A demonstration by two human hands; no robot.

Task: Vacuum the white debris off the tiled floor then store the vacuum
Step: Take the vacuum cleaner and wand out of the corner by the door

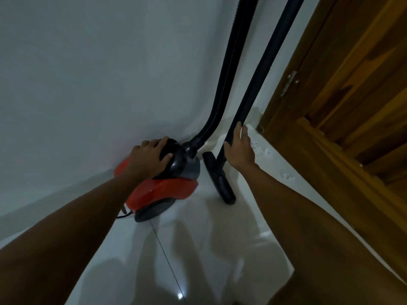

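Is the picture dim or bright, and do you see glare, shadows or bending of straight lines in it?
Head view: dim, bluish light; a small bright glare spot on the tiled floor; soft shadows of the arms on the tiles; the wide lens bends the wall edge and wooden door frame; the vacuum looks fairly sharp.

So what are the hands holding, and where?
The left hand grips the black handle on top of the red vacuum. The right hand rests on the lower wand, just above the floor head.
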